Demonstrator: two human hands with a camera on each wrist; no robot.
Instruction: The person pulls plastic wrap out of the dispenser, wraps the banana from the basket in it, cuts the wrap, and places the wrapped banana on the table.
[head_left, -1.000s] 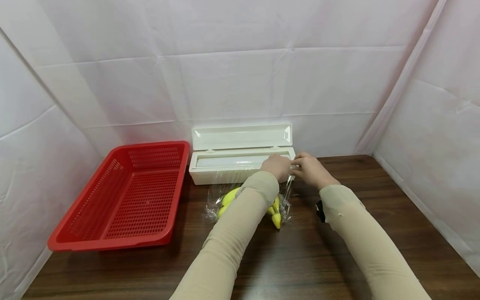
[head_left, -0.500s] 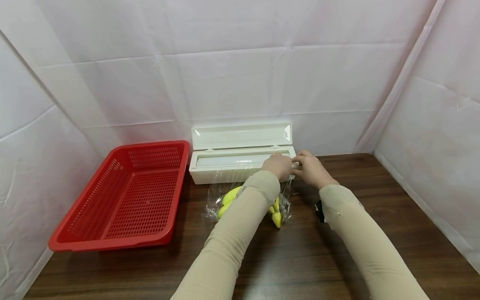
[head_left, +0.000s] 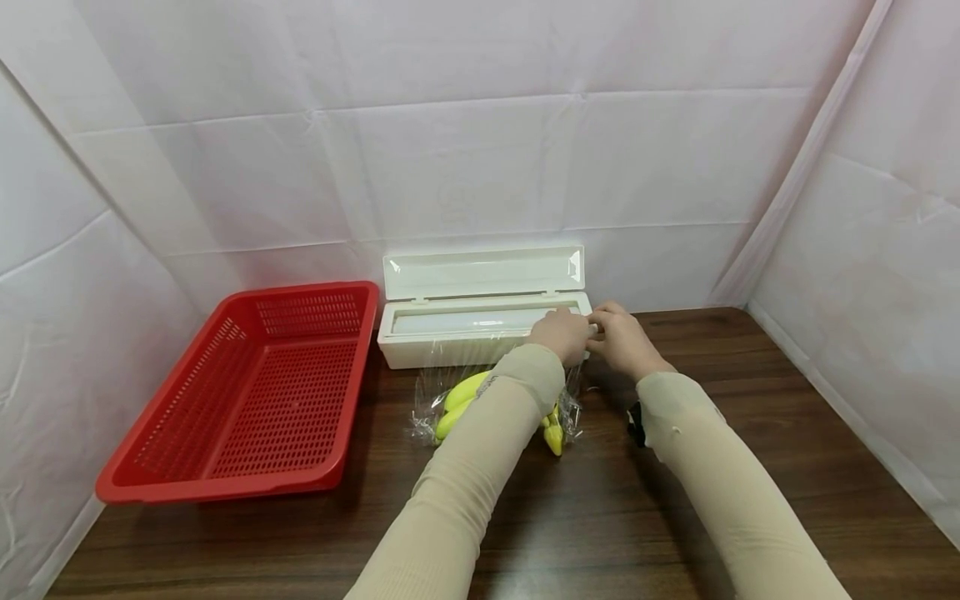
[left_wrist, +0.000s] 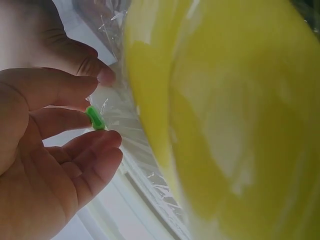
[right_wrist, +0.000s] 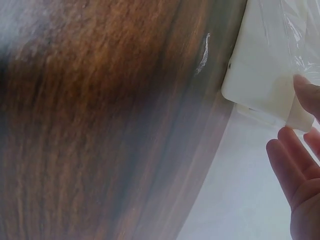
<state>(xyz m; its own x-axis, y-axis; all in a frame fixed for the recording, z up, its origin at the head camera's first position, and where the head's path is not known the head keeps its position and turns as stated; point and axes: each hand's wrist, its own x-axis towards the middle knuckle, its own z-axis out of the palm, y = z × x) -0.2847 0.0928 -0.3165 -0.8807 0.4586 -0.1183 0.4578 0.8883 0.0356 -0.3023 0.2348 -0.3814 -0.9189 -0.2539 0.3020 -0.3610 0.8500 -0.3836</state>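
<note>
A white cling film dispenser (head_left: 408,356) stands at the back of the table with its lid raised, a roll of film inside. My left hand (head_left: 561,335) is at its front right edge. In the left wrist view, its fingers (left_wrist: 60,120) pinch a small green slider (left_wrist: 95,118) on that edge. My right hand (head_left: 624,340) grips the dispenser's right end, thumb on the front and fingers around the corner. Film (head_left: 431,387) hangs from the front over yellow bananas (head_left: 461,400), which are partly hidden by my left sleeve.
A red perforated plastic basket (head_left: 345,417) stands on the left of the dark wooden table (head_left: 570,533). White cloth walls (head_left: 480,167) enclose the back and sides. A small clear scrap (right_wrist: 203,54) lies on the wood beside the dispenser.
My left hand has shifted slightly to the right along the dispenser's front edge, closer to my right hand. The right hand, dispenser and bananas stay about where they were.
</note>
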